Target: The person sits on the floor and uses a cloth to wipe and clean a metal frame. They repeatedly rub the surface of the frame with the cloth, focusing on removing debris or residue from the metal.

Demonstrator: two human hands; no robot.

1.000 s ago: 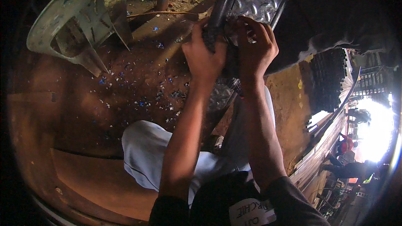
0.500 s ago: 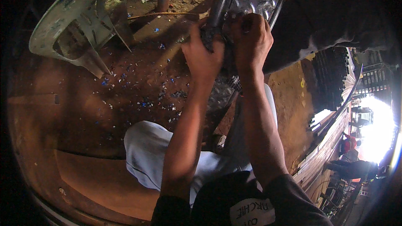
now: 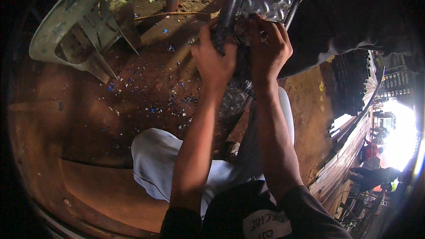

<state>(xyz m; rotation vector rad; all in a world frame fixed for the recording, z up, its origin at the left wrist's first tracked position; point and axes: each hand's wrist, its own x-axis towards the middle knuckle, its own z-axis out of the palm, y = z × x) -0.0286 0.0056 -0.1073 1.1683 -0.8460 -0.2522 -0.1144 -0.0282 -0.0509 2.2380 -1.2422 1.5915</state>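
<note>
A dark metal tube [image 3: 235, 2] slants down from the top of the view. My left hand [image 3: 214, 59] is wrapped about its lower end, thumb on the right side and fingers on the left. Just right of it, my right hand [image 3: 272, 51] is bent with its fingertips at a dark, shadowed part beside the tube. What lies between those fingertips is too dark to make out. Behind both hands is a shiny raised-pattern metal plate [image 3: 268, 0], with a thinner dark bar [image 3: 297, 4] along its right side.
A pale green plastic chair [image 3: 57, 26] lies tipped at upper left. Blue and white scraps [image 3: 152, 108] litter the brown floor. Someone's dark-clothed leg [image 3: 336, 22] is close on the right. Stacked long metal stock [image 3: 349, 93] lies farther right, with people [image 3: 372, 177] near a bright opening.
My right hand's fingers have loosened from a tighter curl and shifted slightly right. My left hand keeps its hold on the tube.
</note>
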